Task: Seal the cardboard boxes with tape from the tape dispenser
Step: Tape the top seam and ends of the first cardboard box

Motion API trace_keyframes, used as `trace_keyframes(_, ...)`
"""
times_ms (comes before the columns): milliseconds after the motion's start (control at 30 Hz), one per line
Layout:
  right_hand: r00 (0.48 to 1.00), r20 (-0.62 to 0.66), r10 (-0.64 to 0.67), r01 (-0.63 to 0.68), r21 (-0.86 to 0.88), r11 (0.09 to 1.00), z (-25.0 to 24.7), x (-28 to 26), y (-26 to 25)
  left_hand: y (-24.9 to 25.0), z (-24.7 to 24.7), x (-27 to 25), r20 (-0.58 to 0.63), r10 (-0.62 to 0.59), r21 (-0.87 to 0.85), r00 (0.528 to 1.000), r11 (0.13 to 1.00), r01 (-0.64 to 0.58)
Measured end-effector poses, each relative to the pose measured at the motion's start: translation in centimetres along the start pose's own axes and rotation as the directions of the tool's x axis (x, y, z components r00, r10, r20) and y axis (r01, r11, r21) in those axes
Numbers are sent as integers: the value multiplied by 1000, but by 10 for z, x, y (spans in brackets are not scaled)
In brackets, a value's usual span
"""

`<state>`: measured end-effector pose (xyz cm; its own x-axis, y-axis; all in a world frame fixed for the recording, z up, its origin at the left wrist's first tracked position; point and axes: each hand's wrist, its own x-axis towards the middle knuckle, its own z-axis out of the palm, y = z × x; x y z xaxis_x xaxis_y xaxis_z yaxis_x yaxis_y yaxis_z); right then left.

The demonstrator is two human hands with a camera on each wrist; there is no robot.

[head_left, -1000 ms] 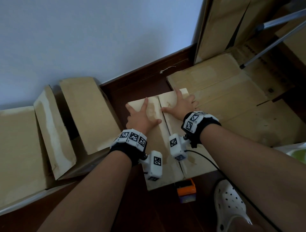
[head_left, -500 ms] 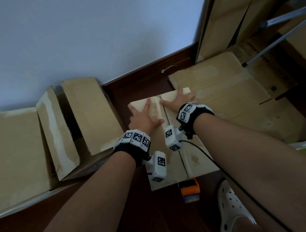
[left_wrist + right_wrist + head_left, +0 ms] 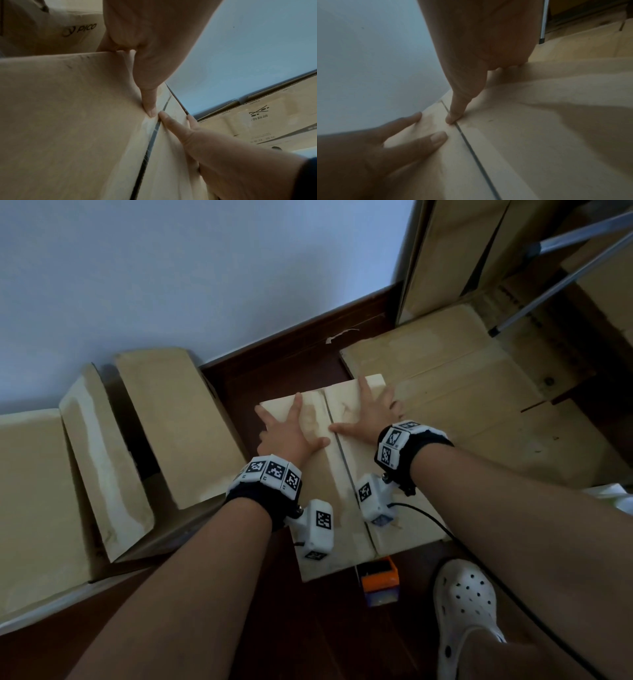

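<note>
A small cardboard box (image 3: pixel 342 508) stands on the dark floor with both top flaps folded down, a narrow seam (image 3: pixel 346 470) running between them. My left hand (image 3: pixel 287 429) lies flat on the left flap, fingers spread, its thumb near the seam. My right hand (image 3: pixel 368 417) presses flat on the right flap, thumb pointing at the seam. Both thumbs almost meet at the seam (image 3: pixel 155 129) in the left wrist view. The orange tape dispenser (image 3: pixel 378 580) lies on the floor just beyond the box's near edge, half hidden by it.
An open box (image 3: pixel 178 426) with raised flaps stands at the left by the wall. Flattened cardboard (image 3: pixel 479 405) covers the floor at the right, under metal stand legs (image 3: pixel 555 285). My foot in a white clog (image 3: pixel 466 611) is beside the dispenser.
My right hand slid toward the far end of the right flap, then came back a little; the left hand stayed pressed on the left flap.
</note>
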<state>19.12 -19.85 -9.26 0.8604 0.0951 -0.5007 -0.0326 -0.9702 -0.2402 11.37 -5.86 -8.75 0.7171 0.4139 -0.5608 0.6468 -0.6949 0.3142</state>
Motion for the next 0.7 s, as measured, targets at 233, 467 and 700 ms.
trace_keyframes(233, 995, 33, -98, 101, -114, 988, 12, -32, 23, -2, 0, 2, 10, 8, -15, 1000, 1000, -8)
trace_keyframes(467, 995, 50, -90, 97, -161, 982, 24, -56, 41, -5, -4, -2, 50, 35, -56, 998, 998, -32)
trace_keyframes(700, 995, 63, -79, 89, -179, 980, 21, -55, 39, -14, 9, -40, 165, 56, -53, 985, 997, -48)
